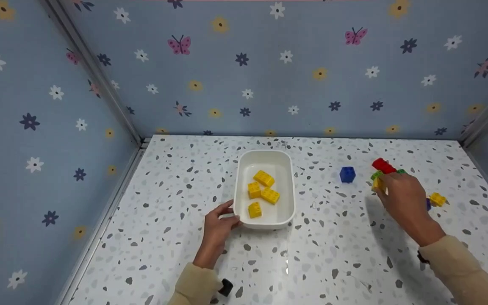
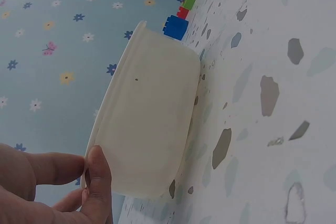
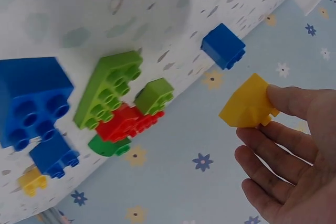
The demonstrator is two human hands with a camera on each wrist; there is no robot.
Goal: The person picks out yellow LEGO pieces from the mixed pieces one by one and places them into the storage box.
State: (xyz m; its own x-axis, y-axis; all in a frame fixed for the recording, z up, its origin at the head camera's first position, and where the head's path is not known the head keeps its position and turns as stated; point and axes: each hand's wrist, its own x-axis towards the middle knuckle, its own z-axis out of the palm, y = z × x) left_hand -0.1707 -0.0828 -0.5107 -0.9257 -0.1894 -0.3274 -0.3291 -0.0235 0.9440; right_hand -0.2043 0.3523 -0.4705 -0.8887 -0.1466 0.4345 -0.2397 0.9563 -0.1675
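A white plastic tub [image 1: 265, 159] stands mid-table with several yellow toy bricks [image 1: 270, 195] inside. My left hand [image 1: 219, 228] pinches the tub's near left rim between thumb and fingers, seen closely in the left wrist view. Over on the right, my right hand [image 1: 405, 203] holds a yellow toy brick [image 3: 249, 103] between thumb and fingertips, raised above the table. Beyond that hand lie red bricks [image 1: 383, 164], a light green long brick [image 3: 107, 90], a small light green brick [image 3: 156, 96] and a dark green one [image 3: 108, 146], partly hidden in the head view.
A lone blue brick [image 1: 347, 174] sits between the tub and the right-hand pile. Another yellow brick [image 1: 437, 199] lies at the far right beside blue bricks [image 3: 54, 154]. Flower-patterned panels [image 1: 269, 72] wall the speckled table at the back and sides.
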